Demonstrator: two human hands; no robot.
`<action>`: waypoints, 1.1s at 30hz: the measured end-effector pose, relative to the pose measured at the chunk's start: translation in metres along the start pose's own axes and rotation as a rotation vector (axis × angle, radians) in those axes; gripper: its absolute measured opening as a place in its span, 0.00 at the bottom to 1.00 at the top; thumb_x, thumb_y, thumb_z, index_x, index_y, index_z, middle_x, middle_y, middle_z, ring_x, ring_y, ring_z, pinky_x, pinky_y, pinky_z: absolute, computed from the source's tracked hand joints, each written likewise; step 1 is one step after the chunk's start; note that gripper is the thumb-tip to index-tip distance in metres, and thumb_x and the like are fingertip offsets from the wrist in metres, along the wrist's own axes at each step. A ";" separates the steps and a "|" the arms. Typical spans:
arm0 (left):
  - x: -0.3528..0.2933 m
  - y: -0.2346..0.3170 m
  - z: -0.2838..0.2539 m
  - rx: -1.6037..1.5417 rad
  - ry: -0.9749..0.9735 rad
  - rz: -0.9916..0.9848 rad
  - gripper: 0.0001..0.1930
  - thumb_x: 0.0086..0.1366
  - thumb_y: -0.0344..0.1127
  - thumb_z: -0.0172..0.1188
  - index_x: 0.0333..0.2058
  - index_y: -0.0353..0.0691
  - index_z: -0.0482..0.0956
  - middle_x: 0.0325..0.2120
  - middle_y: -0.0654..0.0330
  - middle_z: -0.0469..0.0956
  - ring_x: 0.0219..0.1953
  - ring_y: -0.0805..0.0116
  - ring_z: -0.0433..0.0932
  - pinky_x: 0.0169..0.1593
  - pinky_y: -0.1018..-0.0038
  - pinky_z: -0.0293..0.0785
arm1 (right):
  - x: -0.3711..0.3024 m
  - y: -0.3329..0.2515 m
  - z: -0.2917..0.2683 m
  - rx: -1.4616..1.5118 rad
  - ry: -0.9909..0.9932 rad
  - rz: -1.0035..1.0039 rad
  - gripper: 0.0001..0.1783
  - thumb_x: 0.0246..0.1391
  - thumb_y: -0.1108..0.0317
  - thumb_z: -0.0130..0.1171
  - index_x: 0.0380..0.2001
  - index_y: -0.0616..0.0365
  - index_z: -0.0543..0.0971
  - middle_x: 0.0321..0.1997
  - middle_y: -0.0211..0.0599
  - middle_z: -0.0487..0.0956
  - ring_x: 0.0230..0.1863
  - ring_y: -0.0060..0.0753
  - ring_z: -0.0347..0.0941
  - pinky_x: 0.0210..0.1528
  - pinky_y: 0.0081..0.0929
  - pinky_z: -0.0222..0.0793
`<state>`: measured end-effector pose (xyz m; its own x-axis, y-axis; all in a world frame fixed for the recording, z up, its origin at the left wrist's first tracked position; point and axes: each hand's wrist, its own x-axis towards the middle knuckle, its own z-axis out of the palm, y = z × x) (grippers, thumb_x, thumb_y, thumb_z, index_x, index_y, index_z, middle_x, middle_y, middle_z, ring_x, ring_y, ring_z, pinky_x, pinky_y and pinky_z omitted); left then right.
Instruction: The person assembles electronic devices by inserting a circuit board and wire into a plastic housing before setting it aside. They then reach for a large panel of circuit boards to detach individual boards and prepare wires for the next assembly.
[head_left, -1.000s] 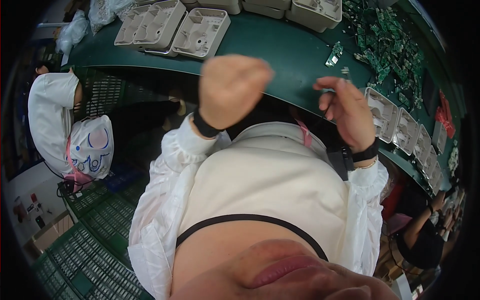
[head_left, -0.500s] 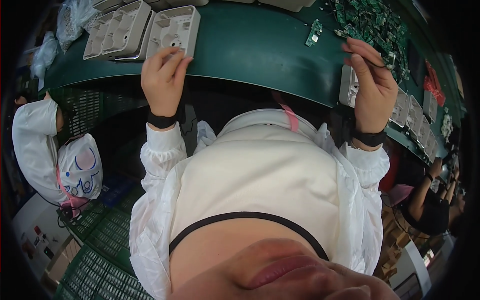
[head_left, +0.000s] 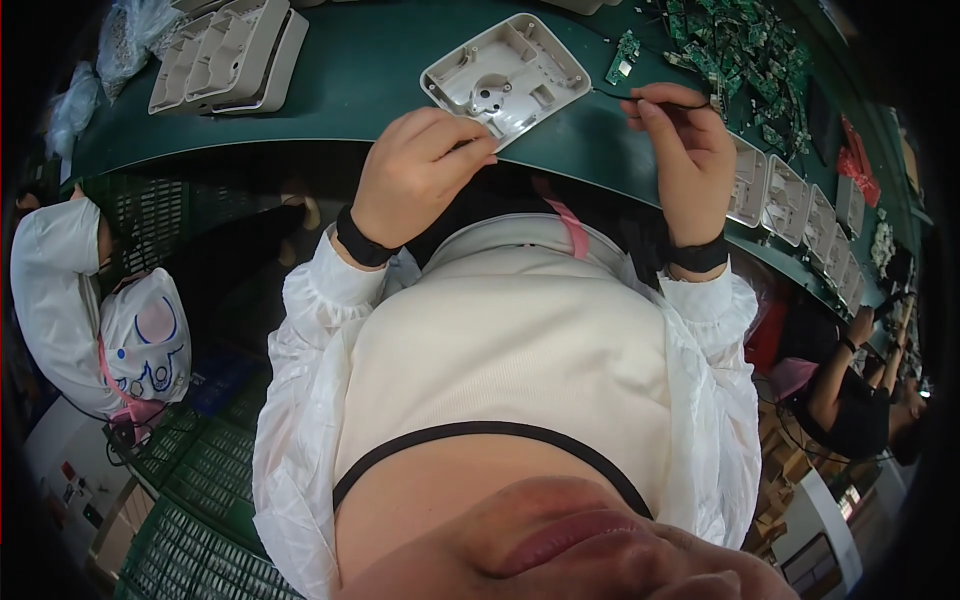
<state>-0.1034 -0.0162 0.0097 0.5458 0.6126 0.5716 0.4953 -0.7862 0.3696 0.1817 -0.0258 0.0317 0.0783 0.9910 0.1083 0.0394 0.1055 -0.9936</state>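
While the left hand (head_left: 425, 165) pinches the near edge of a pale casing (head_left: 512, 72) between thumb and fingers, the right hand (head_left: 692, 150) grips a thin black wire (head_left: 612, 95), its fingers curled. The casing sits at the front of the green table (head_left: 370, 70), open side up and turned askew; whether it lies fully flat cannot be told. The wire's far end reaches the casing's right corner, but contact there is too small to make out. Just beyond the right hand lies 1 green board (head_left: 623, 57), near a heap of boards (head_left: 765, 70). Stacked casings (head_left: 225, 55) stand well to the left, beside clear bags (head_left: 70, 118); a row of casings (head_left: 785, 200) runs off to the right, near a red bag (head_left: 860, 165). 2 other people are nearby, 1 in a white top (head_left: 50, 270), 1 in a black top (head_left: 850, 412).
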 end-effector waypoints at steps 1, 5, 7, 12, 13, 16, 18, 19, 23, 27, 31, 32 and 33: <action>-0.001 0.000 0.002 -0.012 -0.008 0.004 0.14 0.50 0.26 0.76 0.38 0.39 0.88 0.36 0.60 0.84 0.36 0.59 0.81 0.39 0.68 0.76 | -0.001 0.002 -0.001 -0.015 0.010 -0.004 0.09 0.67 0.79 0.57 0.49 0.68 0.78 0.49 0.43 0.83 0.47 0.33 0.83 0.53 0.26 0.78; -0.005 -0.006 0.003 -0.023 -0.021 -0.004 0.13 0.50 0.27 0.76 0.37 0.39 0.88 0.39 0.60 0.84 0.38 0.60 0.81 0.37 0.68 0.75 | 0.001 -0.003 0.005 0.007 0.094 -0.003 0.11 0.64 0.80 0.60 0.49 0.67 0.78 0.48 0.42 0.83 0.47 0.33 0.83 0.54 0.28 0.79; -0.010 -0.004 0.000 -0.012 -0.028 -0.066 0.18 0.49 0.30 0.78 0.41 0.39 0.86 0.42 0.59 0.83 0.42 0.59 0.80 0.41 0.67 0.76 | 0.003 -0.005 0.007 0.022 0.133 0.002 0.11 0.63 0.80 0.61 0.49 0.67 0.78 0.48 0.42 0.83 0.47 0.33 0.83 0.54 0.29 0.79; -0.004 -0.004 0.001 0.029 0.085 -0.305 0.42 0.44 0.42 0.83 0.59 0.41 0.75 0.53 0.54 0.78 0.53 0.52 0.77 0.59 0.57 0.68 | 0.012 -0.001 0.014 0.092 0.019 0.043 0.11 0.62 0.80 0.63 0.47 0.67 0.78 0.47 0.42 0.83 0.47 0.33 0.83 0.53 0.28 0.80; -0.004 -0.007 0.001 0.034 0.116 -0.337 0.46 0.43 0.44 0.83 0.62 0.41 0.73 0.54 0.53 0.77 0.54 0.51 0.77 0.62 0.55 0.66 | 0.013 0.000 0.016 0.086 -0.009 0.056 0.11 0.62 0.80 0.63 0.47 0.67 0.78 0.47 0.42 0.83 0.47 0.33 0.83 0.53 0.28 0.80; -0.006 -0.016 0.007 -0.034 0.057 -0.433 0.57 0.41 0.48 0.84 0.68 0.39 0.63 0.57 0.50 0.74 0.60 0.47 0.73 0.69 0.49 0.57 | 0.018 0.001 0.023 0.085 -0.070 0.085 0.11 0.62 0.80 0.63 0.47 0.66 0.78 0.46 0.41 0.83 0.48 0.32 0.83 0.52 0.27 0.80; -0.007 -0.017 0.008 -0.072 0.012 -0.468 0.61 0.40 0.49 0.85 0.70 0.38 0.59 0.59 0.49 0.73 0.62 0.45 0.71 0.71 0.47 0.54 | 0.020 0.001 0.028 0.093 -0.120 0.109 0.12 0.61 0.79 0.64 0.47 0.66 0.78 0.46 0.40 0.84 0.48 0.31 0.83 0.52 0.26 0.79; -0.004 -0.015 0.008 -0.086 0.027 -0.445 0.60 0.40 0.48 0.85 0.69 0.37 0.60 0.59 0.49 0.73 0.62 0.45 0.71 0.71 0.46 0.54 | 0.020 0.002 0.031 0.091 -0.121 0.112 0.12 0.61 0.79 0.64 0.47 0.66 0.78 0.46 0.40 0.84 0.48 0.31 0.83 0.52 0.26 0.79; 0.003 -0.013 0.007 -0.102 0.044 -0.391 0.57 0.42 0.45 0.84 0.68 0.36 0.61 0.60 0.49 0.71 0.63 0.46 0.70 0.71 0.46 0.55 | 0.022 0.001 0.040 0.057 -0.177 0.123 0.12 0.61 0.79 0.65 0.47 0.65 0.79 0.45 0.38 0.85 0.47 0.27 0.82 0.50 0.23 0.78; 0.004 -0.012 0.004 -0.102 0.019 -0.373 0.55 0.42 0.43 0.84 0.67 0.37 0.62 0.61 0.49 0.70 0.63 0.46 0.69 0.71 0.49 0.57 | 0.021 0.002 0.046 -0.021 -0.222 0.095 0.11 0.61 0.79 0.65 0.46 0.64 0.80 0.45 0.35 0.84 0.46 0.24 0.81 0.48 0.20 0.76; 0.007 -0.010 0.002 -0.190 0.025 -0.374 0.53 0.42 0.39 0.83 0.66 0.38 0.63 0.62 0.48 0.67 0.64 0.45 0.68 0.69 0.55 0.62 | 0.021 0.001 0.048 -0.150 -0.228 0.007 0.10 0.61 0.79 0.64 0.45 0.64 0.80 0.43 0.33 0.84 0.45 0.23 0.80 0.48 0.19 0.75; 0.007 -0.010 0.002 -0.232 0.031 -0.381 0.52 0.42 0.37 0.83 0.66 0.38 0.63 0.62 0.48 0.66 0.64 0.45 0.68 0.68 0.57 0.64 | 0.021 -0.001 0.049 -0.173 -0.245 -0.020 0.10 0.61 0.79 0.64 0.45 0.64 0.80 0.43 0.33 0.84 0.44 0.23 0.80 0.48 0.19 0.75; 0.008 -0.010 0.002 -0.276 0.036 -0.387 0.52 0.42 0.35 0.83 0.66 0.39 0.63 0.63 0.48 0.65 0.64 0.45 0.67 0.68 0.59 0.66 | 0.020 -0.003 0.051 -0.198 -0.261 -0.047 0.10 0.61 0.79 0.64 0.45 0.64 0.80 0.43 0.32 0.84 0.44 0.22 0.80 0.48 0.19 0.75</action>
<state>-0.1026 -0.0033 0.0090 0.3306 0.8652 0.3769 0.4571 -0.4962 0.7381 0.1324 -0.0018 0.0353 -0.1847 0.9758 0.1167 0.2317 0.1586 -0.9598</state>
